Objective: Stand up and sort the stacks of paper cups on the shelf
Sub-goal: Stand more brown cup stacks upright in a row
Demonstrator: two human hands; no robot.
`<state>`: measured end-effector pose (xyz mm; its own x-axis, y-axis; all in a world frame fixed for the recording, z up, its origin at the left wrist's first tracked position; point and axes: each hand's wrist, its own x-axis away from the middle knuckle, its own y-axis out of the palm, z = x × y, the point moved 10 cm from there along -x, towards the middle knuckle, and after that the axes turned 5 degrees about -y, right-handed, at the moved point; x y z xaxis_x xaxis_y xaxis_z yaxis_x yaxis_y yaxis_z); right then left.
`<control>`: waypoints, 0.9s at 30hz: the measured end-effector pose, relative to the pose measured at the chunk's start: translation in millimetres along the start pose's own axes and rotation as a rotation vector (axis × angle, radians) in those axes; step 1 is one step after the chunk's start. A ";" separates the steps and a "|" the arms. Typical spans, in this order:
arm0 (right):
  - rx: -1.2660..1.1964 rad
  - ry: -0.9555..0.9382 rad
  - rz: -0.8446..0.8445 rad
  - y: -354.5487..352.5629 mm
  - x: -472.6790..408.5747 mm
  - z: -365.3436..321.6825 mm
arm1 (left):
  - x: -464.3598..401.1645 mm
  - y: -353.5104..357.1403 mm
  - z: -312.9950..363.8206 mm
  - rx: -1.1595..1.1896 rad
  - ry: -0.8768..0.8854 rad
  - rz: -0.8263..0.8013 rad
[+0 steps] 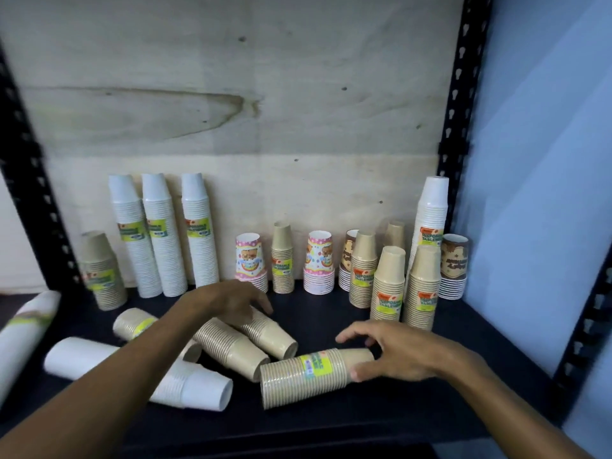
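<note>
Several tan cup stacks lie on their sides on the dark shelf. One with a green label lies at the front centre. My right hand arches over its narrow end, thumb against the near side, fingers spread just above it. My left hand hovers with relaxed fingers over another lying tan stack; a third tan stack lies beside it. A white stack lies under my left forearm. Upright white stacks stand at the back left and upright tan stacks at the right.
Printed party-cup stacks and brown patterned cups stand along the plywood back wall. Another white stack lies at the far left edge. Black metal uprights frame the shelf, with a blue wall to the right.
</note>
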<state>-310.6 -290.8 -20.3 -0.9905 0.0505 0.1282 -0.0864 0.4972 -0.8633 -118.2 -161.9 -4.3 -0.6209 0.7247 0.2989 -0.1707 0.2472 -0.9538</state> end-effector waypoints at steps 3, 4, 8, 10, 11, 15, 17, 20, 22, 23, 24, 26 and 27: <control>-0.076 -0.046 -0.053 9.8 -8.5 -1.3 | 3.8 9.0 11.9 0.012 0.087 -0.107; -0.100 -0.055 -0.059 10.2 -9.0 -1.2 | 3.1 10.5 15.5 0.008 0.106 -0.126; -0.218 -0.090 -0.021 -10.8 -2.6 -6.0 | -6.9 13.2 18.4 -0.015 0.133 -0.156; -0.296 -0.101 0.031 -31.4 3.7 -9.6 | -13.6 12.7 20.4 -0.019 0.134 -0.121; -0.281 -0.111 0.065 -44.3 6.1 -11.3 | -16.9 12.3 22.7 -0.018 0.145 -0.093; -0.086 -0.102 0.141 -89.5 8.6 -22.1 | -21.8 0.1 28.3 0.006 0.165 0.036; 0.028 -0.084 0.155 -105.5 5.9 -33.3 | -18.1 -11.6 26.9 0.077 0.169 0.093; 0.190 -0.088 0.169 -119.6 -5.4 -54.2 | -11.5 -28.6 26.3 0.213 0.198 0.169; 0.268 -0.094 0.191 -126.5 -18.2 -64.2 | -9.2 -36.2 26.4 0.293 0.219 0.208; 0.286 -0.092 0.200 -129.3 -24.9 -67.0 | -10.4 -38.5 24.5 0.345 0.219 0.221; 0.305 -0.080 0.206 -131.6 -32.9 -67.9 | -12.0 -39.6 22.0 0.409 0.217 0.223; 0.331 -0.039 0.206 -134.0 -47.5 -66.0 | -14.5 -39.7 19.5 0.533 0.223 0.210; 0.323 -0.020 0.200 -134.1 -54.0 -63.8 | -15.4 -38.9 19.4 0.596 0.229 0.198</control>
<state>-238.7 -304.9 119.7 -0.9928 0.1002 -0.0656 0.0830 0.1800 -0.9802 -116.8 -195.1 27.6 -0.5172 0.8543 0.0526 -0.5045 -0.2546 -0.8250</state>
